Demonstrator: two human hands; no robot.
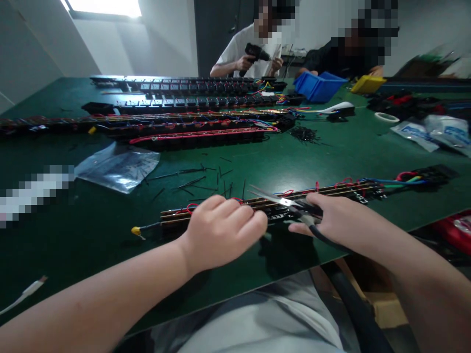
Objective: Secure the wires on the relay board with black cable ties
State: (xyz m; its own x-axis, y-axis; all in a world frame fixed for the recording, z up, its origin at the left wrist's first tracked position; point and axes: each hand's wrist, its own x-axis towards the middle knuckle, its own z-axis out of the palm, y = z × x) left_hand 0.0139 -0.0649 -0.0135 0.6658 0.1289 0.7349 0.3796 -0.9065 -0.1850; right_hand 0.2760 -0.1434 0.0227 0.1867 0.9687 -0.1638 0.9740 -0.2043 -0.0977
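On a green table (110, 235) below pale walls (162, 39), a clear plastic bag (119, 169) lies beyond the wired strip (355, 190), partly blocked by the left hand (226, 230), fisted, contents hidden, while the right hand (331, 215) grips scissors (287, 202).

Free green tabletop (91, 238) left of wired strip (349, 189); beyond strip, plastic bag (119, 166), black slivers (191, 182) obstruct.
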